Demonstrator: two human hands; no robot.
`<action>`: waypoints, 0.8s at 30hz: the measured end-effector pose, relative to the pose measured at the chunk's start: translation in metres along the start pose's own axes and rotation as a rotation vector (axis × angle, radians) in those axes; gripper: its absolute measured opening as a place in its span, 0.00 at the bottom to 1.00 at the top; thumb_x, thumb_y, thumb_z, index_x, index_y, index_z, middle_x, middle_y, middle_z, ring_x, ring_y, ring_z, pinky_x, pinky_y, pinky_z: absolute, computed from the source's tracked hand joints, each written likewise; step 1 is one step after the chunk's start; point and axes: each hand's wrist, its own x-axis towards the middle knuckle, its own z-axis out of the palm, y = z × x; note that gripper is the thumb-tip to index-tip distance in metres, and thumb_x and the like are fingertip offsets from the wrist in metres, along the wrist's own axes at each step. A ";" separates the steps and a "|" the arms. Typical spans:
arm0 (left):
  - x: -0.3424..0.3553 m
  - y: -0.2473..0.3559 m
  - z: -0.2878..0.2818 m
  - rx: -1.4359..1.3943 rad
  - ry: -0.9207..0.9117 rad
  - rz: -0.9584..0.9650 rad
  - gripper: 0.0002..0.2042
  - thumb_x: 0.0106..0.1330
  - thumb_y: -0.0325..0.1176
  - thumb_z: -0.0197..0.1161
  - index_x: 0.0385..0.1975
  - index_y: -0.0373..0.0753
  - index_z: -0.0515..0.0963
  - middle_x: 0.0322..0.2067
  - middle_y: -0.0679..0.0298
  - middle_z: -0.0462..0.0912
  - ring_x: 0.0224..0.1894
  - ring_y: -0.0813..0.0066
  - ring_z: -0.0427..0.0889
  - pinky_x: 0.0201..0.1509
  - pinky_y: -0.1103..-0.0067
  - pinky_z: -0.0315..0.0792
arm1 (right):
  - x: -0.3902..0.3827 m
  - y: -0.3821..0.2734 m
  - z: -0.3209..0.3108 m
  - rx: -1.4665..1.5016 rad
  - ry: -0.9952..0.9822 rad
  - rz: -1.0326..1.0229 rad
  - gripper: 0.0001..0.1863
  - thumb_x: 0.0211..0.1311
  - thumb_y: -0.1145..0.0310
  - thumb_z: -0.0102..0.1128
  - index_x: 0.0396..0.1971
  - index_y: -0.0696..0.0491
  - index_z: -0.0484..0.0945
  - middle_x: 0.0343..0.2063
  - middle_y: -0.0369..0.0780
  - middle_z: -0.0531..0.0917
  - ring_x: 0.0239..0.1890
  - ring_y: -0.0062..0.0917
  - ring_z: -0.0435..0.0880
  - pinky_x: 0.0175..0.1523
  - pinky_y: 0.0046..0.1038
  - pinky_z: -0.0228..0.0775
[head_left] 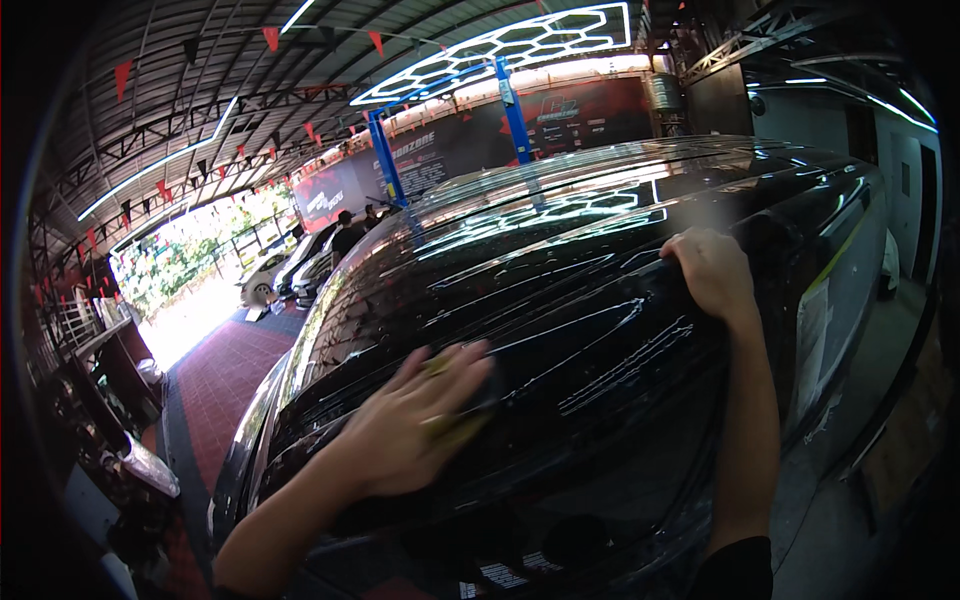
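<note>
My left hand [410,420] presses a yellow pad [450,425], blurred by motion and partly hidden under the fingers, against the glossy black rear of a vehicle [560,370], which has pale streaks and reflected strip lights. My right hand [710,270] is up at the upper right of the same panel, below the roof [600,175], with its fingers curled. What it grips is hidden, and a faint pale haze shows just above it. Yellow-green tape [850,240] runs along the vehicle's right side, with pale masking [813,350] below it.
Blue lift posts [515,110] and a dark banner wall stand behind the vehicle. Two people [348,235] are by parked cars [265,280] at the back left. A red tiled floor [215,380] and a cluttered rack [90,380] are at left. A corridor [905,220] shows at right.
</note>
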 end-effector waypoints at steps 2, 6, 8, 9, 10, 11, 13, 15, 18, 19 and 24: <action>-0.049 -0.007 -0.004 0.001 0.023 -0.093 0.33 0.74 0.38 0.53 0.76 0.37 0.52 0.76 0.47 0.52 0.79 0.49 0.51 0.81 0.53 0.44 | 0.010 -0.010 -0.001 -0.003 -0.025 -0.001 0.23 0.68 0.57 0.44 0.30 0.53 0.88 0.33 0.42 0.87 0.43 0.38 0.85 0.57 0.38 0.71; 0.009 -0.002 -0.003 0.020 0.089 0.102 0.32 0.76 0.36 0.52 0.76 0.37 0.49 0.76 0.48 0.52 0.78 0.48 0.52 0.81 0.53 0.44 | 0.015 -0.005 0.000 -0.027 -0.004 -0.046 0.22 0.67 0.57 0.46 0.31 0.53 0.88 0.33 0.43 0.88 0.40 0.40 0.86 0.53 0.38 0.73; 0.026 0.004 -0.003 0.030 0.091 0.123 0.32 0.77 0.36 0.51 0.76 0.37 0.49 0.76 0.47 0.52 0.78 0.48 0.52 0.81 0.53 0.44 | 0.017 -0.007 0.005 0.016 0.008 -0.137 0.21 0.66 0.57 0.46 0.32 0.53 0.88 0.33 0.42 0.88 0.40 0.39 0.86 0.53 0.36 0.73; 0.027 0.003 -0.002 0.037 0.099 0.144 0.31 0.77 0.37 0.50 0.76 0.37 0.48 0.76 0.47 0.52 0.78 0.49 0.52 0.81 0.53 0.44 | 0.018 -0.010 0.007 0.023 0.007 -0.143 0.21 0.66 0.57 0.46 0.32 0.53 0.88 0.33 0.42 0.88 0.40 0.39 0.86 0.53 0.36 0.73; 0.014 -0.004 -0.005 0.068 0.077 0.106 0.31 0.77 0.38 0.50 0.76 0.37 0.49 0.76 0.47 0.52 0.78 0.51 0.52 0.81 0.54 0.43 | 0.018 -0.014 0.006 0.064 0.008 -0.118 0.21 0.67 0.57 0.46 0.33 0.53 0.88 0.34 0.42 0.88 0.40 0.40 0.86 0.53 0.35 0.73; -0.005 -0.008 -0.005 0.054 0.079 0.114 0.31 0.77 0.38 0.50 0.76 0.37 0.49 0.76 0.47 0.52 0.78 0.51 0.52 0.81 0.54 0.43 | 0.011 -0.014 -0.001 0.082 0.005 -0.080 0.21 0.67 0.57 0.46 0.33 0.53 0.88 0.35 0.42 0.88 0.41 0.40 0.86 0.52 0.35 0.73; -0.046 -0.019 -0.003 -0.023 -0.006 -0.112 0.33 0.77 0.40 0.51 0.76 0.36 0.48 0.76 0.46 0.51 0.78 0.49 0.51 0.81 0.54 0.42 | 0.008 0.003 0.005 0.062 0.041 -0.070 0.21 0.67 0.58 0.46 0.34 0.53 0.88 0.35 0.44 0.88 0.40 0.41 0.86 0.49 0.36 0.74; -0.062 -0.015 -0.001 0.073 -0.016 -0.165 0.34 0.76 0.40 0.52 0.76 0.36 0.48 0.76 0.45 0.51 0.79 0.48 0.50 0.81 0.54 0.42 | 0.018 -0.004 -0.001 0.052 -0.023 0.024 0.21 0.67 0.57 0.46 0.33 0.54 0.88 0.34 0.45 0.87 0.40 0.42 0.86 0.48 0.36 0.73; -0.015 0.000 0.004 0.203 0.069 -0.005 0.35 0.74 0.41 0.51 0.76 0.34 0.47 0.76 0.44 0.49 0.79 0.48 0.47 0.81 0.54 0.41 | 0.026 -0.003 -0.008 0.043 -0.003 0.042 0.22 0.67 0.57 0.46 0.32 0.54 0.88 0.34 0.45 0.87 0.40 0.41 0.86 0.48 0.36 0.73; 0.018 0.010 0.007 0.181 0.120 0.060 0.35 0.74 0.41 0.50 0.76 0.33 0.48 0.76 0.43 0.49 0.80 0.48 0.46 0.81 0.54 0.41 | 0.027 0.001 -0.012 0.047 -0.004 0.031 0.22 0.67 0.57 0.46 0.32 0.54 0.88 0.34 0.45 0.87 0.40 0.41 0.86 0.48 0.36 0.73; 0.126 0.037 0.021 0.186 0.307 0.197 0.35 0.70 0.43 0.52 0.74 0.31 0.54 0.75 0.47 0.56 0.78 0.52 0.54 0.81 0.55 0.47 | 0.051 0.006 0.006 0.110 -0.043 -0.090 0.21 0.69 0.59 0.44 0.32 0.53 0.87 0.35 0.42 0.87 0.41 0.39 0.86 0.49 0.34 0.73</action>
